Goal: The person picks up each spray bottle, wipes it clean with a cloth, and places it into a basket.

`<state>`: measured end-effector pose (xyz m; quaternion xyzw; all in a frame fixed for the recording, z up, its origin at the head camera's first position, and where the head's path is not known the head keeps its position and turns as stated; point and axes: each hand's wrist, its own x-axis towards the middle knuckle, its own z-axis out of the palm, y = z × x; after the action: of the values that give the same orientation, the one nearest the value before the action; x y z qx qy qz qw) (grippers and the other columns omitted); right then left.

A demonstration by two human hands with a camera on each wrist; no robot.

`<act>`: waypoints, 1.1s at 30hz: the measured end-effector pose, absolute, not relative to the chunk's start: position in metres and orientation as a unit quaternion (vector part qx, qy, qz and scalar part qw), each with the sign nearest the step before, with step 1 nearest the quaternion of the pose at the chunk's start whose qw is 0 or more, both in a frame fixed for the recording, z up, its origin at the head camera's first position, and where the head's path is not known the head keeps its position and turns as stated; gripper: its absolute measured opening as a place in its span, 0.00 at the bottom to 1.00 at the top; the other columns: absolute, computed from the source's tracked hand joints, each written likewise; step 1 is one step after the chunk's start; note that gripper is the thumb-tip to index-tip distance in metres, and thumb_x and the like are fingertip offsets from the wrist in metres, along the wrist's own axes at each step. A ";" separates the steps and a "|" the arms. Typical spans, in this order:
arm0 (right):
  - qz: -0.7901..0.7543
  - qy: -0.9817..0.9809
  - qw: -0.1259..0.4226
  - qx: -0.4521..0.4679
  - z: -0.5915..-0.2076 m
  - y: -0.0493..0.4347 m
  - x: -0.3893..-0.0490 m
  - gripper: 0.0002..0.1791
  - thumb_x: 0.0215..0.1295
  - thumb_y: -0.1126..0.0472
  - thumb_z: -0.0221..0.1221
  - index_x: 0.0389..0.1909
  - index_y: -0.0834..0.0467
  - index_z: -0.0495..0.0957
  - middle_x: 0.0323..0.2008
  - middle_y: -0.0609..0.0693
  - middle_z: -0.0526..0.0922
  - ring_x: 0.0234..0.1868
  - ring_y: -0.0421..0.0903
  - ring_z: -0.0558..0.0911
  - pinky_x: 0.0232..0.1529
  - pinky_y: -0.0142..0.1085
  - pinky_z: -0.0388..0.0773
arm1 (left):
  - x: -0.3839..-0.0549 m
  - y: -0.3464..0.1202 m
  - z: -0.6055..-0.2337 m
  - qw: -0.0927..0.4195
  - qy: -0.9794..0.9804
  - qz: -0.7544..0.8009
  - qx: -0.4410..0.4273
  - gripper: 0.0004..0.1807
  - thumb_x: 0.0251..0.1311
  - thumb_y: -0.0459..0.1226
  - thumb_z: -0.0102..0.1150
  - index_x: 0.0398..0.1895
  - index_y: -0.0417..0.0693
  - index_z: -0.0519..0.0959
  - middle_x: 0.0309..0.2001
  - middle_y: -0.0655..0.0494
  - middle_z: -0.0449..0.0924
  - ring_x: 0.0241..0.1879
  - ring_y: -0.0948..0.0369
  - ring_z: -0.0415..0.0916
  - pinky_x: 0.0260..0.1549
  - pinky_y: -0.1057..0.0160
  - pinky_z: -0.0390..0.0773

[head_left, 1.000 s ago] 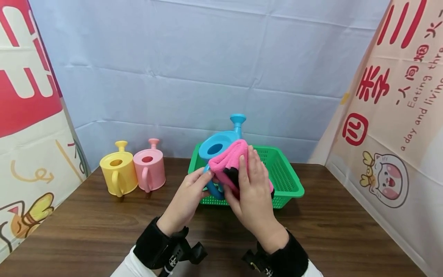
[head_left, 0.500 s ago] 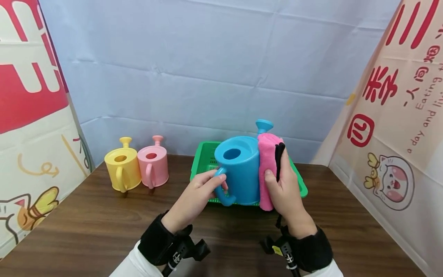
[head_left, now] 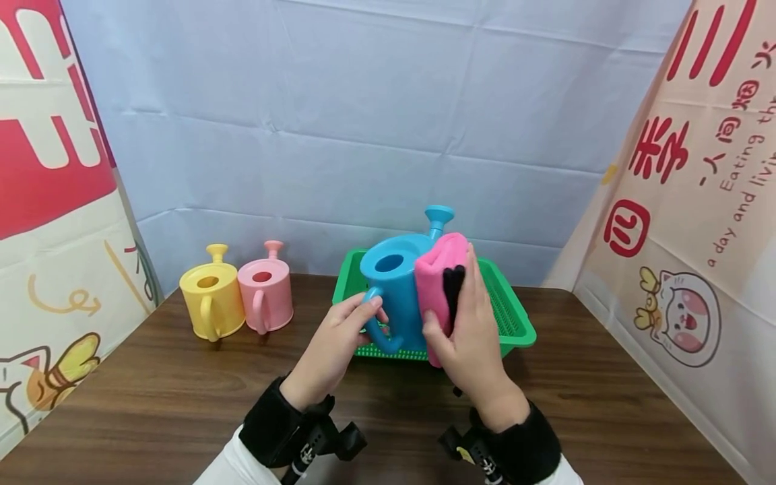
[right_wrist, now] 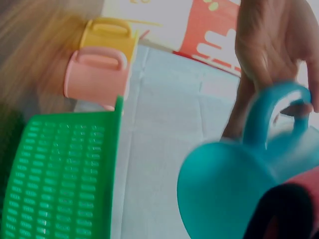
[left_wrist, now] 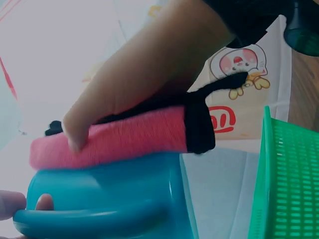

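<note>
In the head view a blue toy watering can (head_left: pixel 403 306) is held up in front of a green basket, its spout pointing away. My left hand (head_left: pixel 330 343) grips its handle (head_left: pixel 374 330), fingers curled through the loop. A folded pink cloth (head_left: pixel 433 276) with black trim lies against the can's right side. My right hand (head_left: pixel 473 337) holds the cloth there, thumb on the near face and fingers along the outer side. The left wrist view shows the thumb pressing the pink cloth (left_wrist: pixel 124 134) along the blue can (left_wrist: pixel 109 186). The can's flat bottom (right_wrist: pixel 219 189) faces the right wrist camera.
The green slatted basket (head_left: pixel 512 316) stands on the brown wooden table (head_left: pixel 182 417) behind the hands. A yellow watering can (head_left: pixel 215 303) and a pink watering can (head_left: pixel 267 296) stand side by side at the left. Printed cloth hangs at both sides, with a pale blue one behind.
The right hand and cloth have gone from over the can's near side to its right side, then slightly left again. The can shifted right, then partly back. The left hand stayed on the handle.
</note>
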<state>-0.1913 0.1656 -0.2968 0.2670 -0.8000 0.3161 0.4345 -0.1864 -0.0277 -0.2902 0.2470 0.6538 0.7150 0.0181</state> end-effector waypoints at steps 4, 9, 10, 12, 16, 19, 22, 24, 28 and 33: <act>0.232 -0.788 0.493 0.285 -0.302 0.153 -0.190 0.41 0.65 0.52 0.50 0.72 0.63 0.42 0.70 0.62 0.49 0.67 0.61 0.55 0.58 0.62 0.57 | -0.186 -0.028 -0.290 0.014 0.633 0.735 0.244 0.18 0.71 0.44 0.40 0.34 0.36 0.69 0.41 0.43 0.68 0.48 0.51 0.68 0.48 0.52 0.75; 0.149 -0.768 0.538 0.313 -0.309 0.142 -0.191 0.44 0.63 0.54 0.57 0.72 0.61 0.43 0.70 0.63 0.47 0.68 0.64 0.51 0.58 0.63 0.56 | -0.186 -0.030 -0.289 0.020 0.610 0.752 0.250 0.17 0.73 0.42 0.37 0.42 0.36 0.70 0.43 0.46 0.67 0.49 0.53 0.67 0.48 0.53 0.75; 0.138 -0.766 0.543 0.315 -0.310 0.141 -0.192 0.47 0.58 0.57 0.61 0.72 0.61 0.43 0.70 0.63 0.47 0.68 0.64 0.51 0.58 0.63 0.56 | -0.186 -0.030 -0.289 0.023 0.608 0.753 0.251 0.17 0.73 0.42 0.37 0.46 0.36 0.70 0.44 0.46 0.67 0.50 0.53 0.66 0.48 0.54 0.75; 0.128 -0.765 0.546 0.317 -0.311 0.139 -0.191 0.55 0.48 0.61 0.68 0.72 0.60 0.43 0.71 0.62 0.46 0.68 0.64 0.51 0.57 0.63 0.57 | -0.186 -0.031 -0.289 0.025 0.605 0.756 0.249 0.18 0.73 0.41 0.35 0.52 0.36 0.70 0.46 0.48 0.67 0.51 0.54 0.66 0.48 0.54 0.74; 0.144 -0.757 0.547 0.328 -0.309 0.140 -0.192 0.54 0.48 0.61 0.68 0.72 0.60 0.44 0.70 0.62 0.47 0.68 0.64 0.52 0.58 0.63 0.57 | -0.186 -0.031 -0.290 0.020 0.610 0.752 0.250 0.18 0.73 0.41 0.36 0.49 0.36 0.70 0.44 0.48 0.67 0.49 0.54 0.66 0.47 0.54 0.75; 0.164 -0.749 0.548 0.335 -0.307 0.143 -0.193 0.44 0.61 0.55 0.59 0.72 0.60 0.45 0.70 0.62 0.48 0.67 0.64 0.53 0.58 0.63 0.56 | -0.187 -0.029 -0.289 0.020 0.611 0.747 0.262 0.17 0.73 0.42 0.37 0.41 0.35 0.69 0.40 0.47 0.66 0.47 0.53 0.67 0.46 0.54 0.75; 0.186 -0.748 0.544 0.332 -0.305 0.146 -0.194 0.38 0.67 0.49 0.49 0.72 0.60 0.46 0.70 0.62 0.50 0.67 0.63 0.54 0.59 0.62 0.56 | -0.186 -0.029 -0.288 0.026 0.615 0.740 0.269 0.17 0.72 0.43 0.38 0.38 0.35 0.68 0.40 0.45 0.67 0.47 0.52 0.69 0.47 0.53 0.75; 0.205 -0.753 0.534 0.324 -0.305 0.149 -0.194 0.38 0.68 0.47 0.48 0.72 0.60 0.46 0.70 0.62 0.50 0.67 0.63 0.55 0.60 0.61 0.56 | -0.185 -0.029 -0.289 0.028 0.624 0.734 0.269 0.18 0.72 0.43 0.39 0.37 0.35 0.68 0.41 0.42 0.67 0.47 0.50 0.69 0.47 0.52 0.75; 0.255 -0.771 0.504 0.296 -0.304 0.156 -0.194 0.41 0.66 0.43 0.47 0.71 0.62 0.46 0.70 0.61 0.51 0.67 0.59 0.57 0.60 0.59 0.58 | -0.183 -0.030 -0.289 0.022 0.646 0.717 0.261 0.18 0.72 0.43 0.39 0.36 0.35 0.69 0.42 0.40 0.68 0.49 0.49 0.68 0.47 0.53 0.76; 0.340 -0.785 0.444 0.267 -0.300 0.167 -0.193 0.45 0.60 0.50 0.55 0.72 0.59 0.44 0.64 0.59 0.61 0.58 0.53 0.67 0.48 0.54 0.73 | -0.183 -0.029 -0.289 0.004 0.672 0.691 0.267 0.18 0.71 0.44 0.41 0.35 0.36 0.71 0.41 0.42 0.71 0.50 0.50 0.67 0.46 0.51 0.75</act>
<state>-0.1934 0.1672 -0.2997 0.2670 -0.7846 0.3403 0.4441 -0.1828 -0.0289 -0.2885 0.2674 0.6720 0.6906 0.0042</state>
